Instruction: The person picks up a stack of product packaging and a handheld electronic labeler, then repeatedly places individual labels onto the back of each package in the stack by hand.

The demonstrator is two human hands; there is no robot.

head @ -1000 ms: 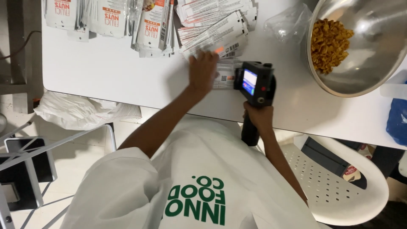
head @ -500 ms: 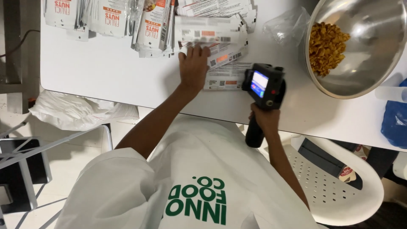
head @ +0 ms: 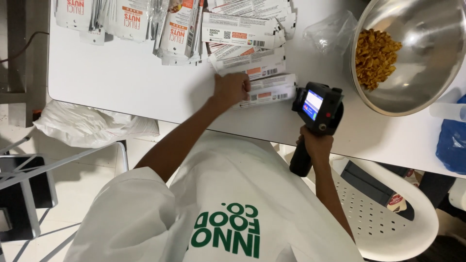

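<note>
Flat glossy pouch [head: 269, 90] | left hand [head: 232, 89] pressing it | right hand [head: 316, 144] gripping boxy black printer [head: 318, 107]

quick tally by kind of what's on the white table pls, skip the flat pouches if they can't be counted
Handheld printer guns: 1, gripped by the right hand
Steel bowls of yellow snack: 1
Clear plastic bags: 1
Blue bags: 1
Flat pouches: overlapping, cannot count; the left hand presses one
Total, pouches aside: 4

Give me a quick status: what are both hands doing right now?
Left hand pressing flat pouch on table. Right hand gripping handheld printer, at pouch's end. Nothing in the way.
</note>
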